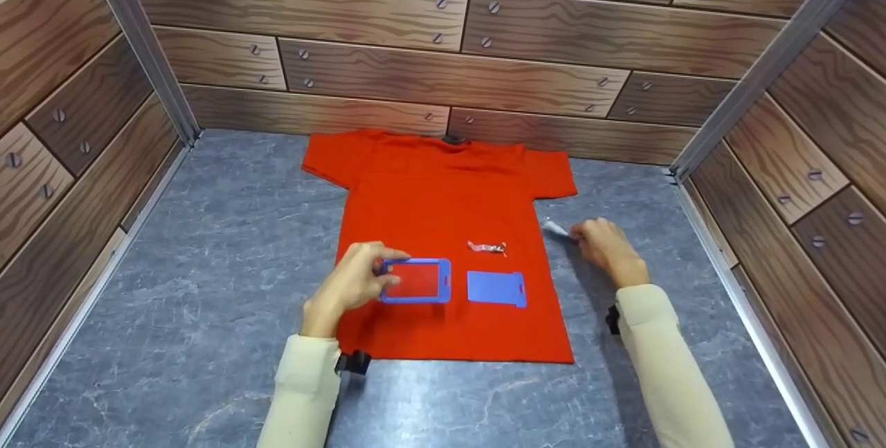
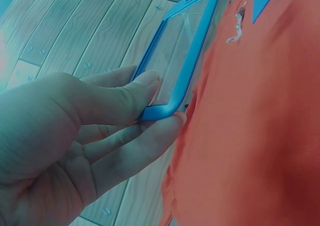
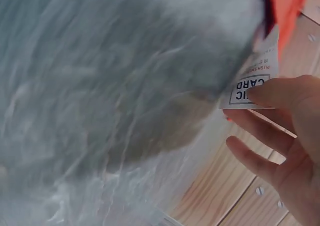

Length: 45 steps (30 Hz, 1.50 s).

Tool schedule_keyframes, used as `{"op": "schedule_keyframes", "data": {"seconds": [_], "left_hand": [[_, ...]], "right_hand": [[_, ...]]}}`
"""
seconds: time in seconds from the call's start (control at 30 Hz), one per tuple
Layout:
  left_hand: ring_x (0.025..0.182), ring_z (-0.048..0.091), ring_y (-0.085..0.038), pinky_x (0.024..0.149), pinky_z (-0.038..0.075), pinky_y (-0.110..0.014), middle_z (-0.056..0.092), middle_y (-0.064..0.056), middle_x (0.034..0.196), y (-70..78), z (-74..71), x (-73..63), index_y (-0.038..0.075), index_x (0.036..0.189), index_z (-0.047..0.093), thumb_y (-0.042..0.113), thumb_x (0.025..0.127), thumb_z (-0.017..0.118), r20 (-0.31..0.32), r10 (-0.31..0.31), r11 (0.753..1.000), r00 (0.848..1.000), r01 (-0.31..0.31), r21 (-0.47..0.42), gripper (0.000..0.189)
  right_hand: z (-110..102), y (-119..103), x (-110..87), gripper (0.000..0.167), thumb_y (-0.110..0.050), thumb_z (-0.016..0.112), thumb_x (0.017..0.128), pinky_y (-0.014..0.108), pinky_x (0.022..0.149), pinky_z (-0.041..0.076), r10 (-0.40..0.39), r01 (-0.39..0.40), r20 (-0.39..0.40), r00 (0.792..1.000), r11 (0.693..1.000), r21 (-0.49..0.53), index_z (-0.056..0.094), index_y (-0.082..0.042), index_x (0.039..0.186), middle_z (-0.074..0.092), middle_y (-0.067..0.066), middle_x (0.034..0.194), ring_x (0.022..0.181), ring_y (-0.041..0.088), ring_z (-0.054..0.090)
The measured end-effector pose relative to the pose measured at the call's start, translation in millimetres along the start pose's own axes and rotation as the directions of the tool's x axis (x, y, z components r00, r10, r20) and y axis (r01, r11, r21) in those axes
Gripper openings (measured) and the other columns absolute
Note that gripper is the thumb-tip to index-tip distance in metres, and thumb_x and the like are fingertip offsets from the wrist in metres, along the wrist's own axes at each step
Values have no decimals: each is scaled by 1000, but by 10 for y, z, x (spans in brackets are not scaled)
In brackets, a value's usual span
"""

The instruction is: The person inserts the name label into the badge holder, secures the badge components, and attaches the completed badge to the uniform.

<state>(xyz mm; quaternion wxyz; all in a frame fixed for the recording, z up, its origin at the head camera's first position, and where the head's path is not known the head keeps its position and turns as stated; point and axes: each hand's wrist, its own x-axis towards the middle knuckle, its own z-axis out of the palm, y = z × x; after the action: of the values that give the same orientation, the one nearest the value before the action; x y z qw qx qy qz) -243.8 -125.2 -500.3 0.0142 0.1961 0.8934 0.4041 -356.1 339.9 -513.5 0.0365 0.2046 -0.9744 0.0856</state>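
Observation:
My left hand (image 1: pixel 349 278) pinches one end of a blue card holder frame (image 1: pixel 422 300) with a transparent window, raised over the red T-shirt (image 1: pixel 443 199). In the left wrist view, thumb and fingers grip a corner of the frame (image 2: pixel 196 45). Right of the shirt, my right hand (image 1: pixel 606 247) pinches a small white printed card (image 3: pixel 255 80) by its edge, above the grey surface. The word "CARD" shows upside down on it in the right wrist view. Flat on the shirt lies a matching blue panel (image 1: pixel 494 287). A small clear strap with a metal clip (image 1: pixel 488 248) lies just beyond it.
The T-shirt is spread out on a grey marbled surface (image 1: pixel 228 240), its collar near the back wall (image 1: pixel 387 74). Wood-patterned panels stand on the left, back and right, with metal posts (image 1: pixel 754 67) at the back corners.

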Motion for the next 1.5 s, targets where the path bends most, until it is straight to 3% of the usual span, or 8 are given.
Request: {"op": "schedule_keyframes", "data": {"seconds": [0.1, 0.33, 0.5, 0.63, 0.77, 0.87, 1.23, 1.5], "left_hand": [[79, 56, -16, 67, 53, -27, 71, -11, 94, 3, -4, 2, 13, 121, 78, 5, 88, 80, 1, 6, 1000, 1000, -6, -2, 34], [79, 56, -17, 67, 53, -27, 70, -8, 92, 2, -4, 12, 13, 121, 78, 3, 88, 80, -4, 6, 1000, 1000, -6, -13, 35], [78, 56, -15, 68, 54, -26, 69, -6, 91, 0, 16, 3, 14, 121, 78, 6, 88, 80, 4, -2, 1000, 1000, 2, 1, 34], [79, 56, -16, 68, 55, -27, 70, -8, 93, 1, 29, 1, 14, 122, 78, 5, 88, 80, 9, -3, 1000, 1000, 3, -3, 35], [79, 56, -16, 68, 55, -27, 69, -6, 91, 12, 31, 10, 14, 122, 78, 4, 88, 80, 7, 4, 1000, 1000, -4, -9, 35], [79, 55, -15, 68, 55, -27, 67, -2, 88, 15, 37, 15, 14, 122, 78, 5, 88, 80, 9, 2, 1000, 1000, -2, -2, 35], [77, 54, -16, 65, 51, -25, 67, -3, 89, 20, 53, 9, 13, 122, 77, 5, 88, 80, 5, 8, 1000, 1000, -9, 11, 35], [77, 54, -15, 66, 51, -25, 66, -3, 89, 20, 79, 27, 13, 122, 77, 6, 89, 80, 14, 8, 1000, 1000, -8, 18, 35]], "right_hand": [[-67, -32, -19, 21, 7, 58, 87, 56, 68, 51, 29, -29, -41, 999, 999, 18, 76, -2, 92, 72, 19, 83, 76, 42, 65], [-222, -227, -8, 23, 1, 62, 91, 63, 78, 54, 72, -62, -125, 990, 995, 81, 76, 1, 110, 76, 25, 101, 89, 47, 71], [-283, -411, -10, 23, 4, 66, 91, 57, 77, 58, 39, -16, -122, 992, 984, 180, 76, 3, 112, 76, 27, 100, 86, 42, 73], [-322, -556, -17, 24, 7, 68, 89, 43, 66, 59, 4, 29, -124, 992, 966, 258, 75, 4, 112, 76, 27, 95, 76, 35, 73], [-366, -704, -45, 27, 7, 69, 91, 27, 55, 56, 4, 30, -90, 996, 928, 372, 73, 4, 117, 75, 28, 95, 70, 28, 70], [-388, -817, -82, 29, 6, 69, 93, 22, 55, 57, 15, 9, -50, 999, 891, 454, 72, 4, 121, 74, 28, 97, 72, 26, 71], [-431, -1157, -196, 29, 6, 68, 94, 21, 57, 57, 1, -19, 29, 1000, 772, 635, 70, 2, 123, 73, 26, 98, 70, 28, 69], [-346, -1260, -246, 31, 4, 68, 95, 21, 60, 59, -41, -25, 76, 996, 711, 703, 68, 4, 126, 72, 28, 102, 73, 27, 70]]}}
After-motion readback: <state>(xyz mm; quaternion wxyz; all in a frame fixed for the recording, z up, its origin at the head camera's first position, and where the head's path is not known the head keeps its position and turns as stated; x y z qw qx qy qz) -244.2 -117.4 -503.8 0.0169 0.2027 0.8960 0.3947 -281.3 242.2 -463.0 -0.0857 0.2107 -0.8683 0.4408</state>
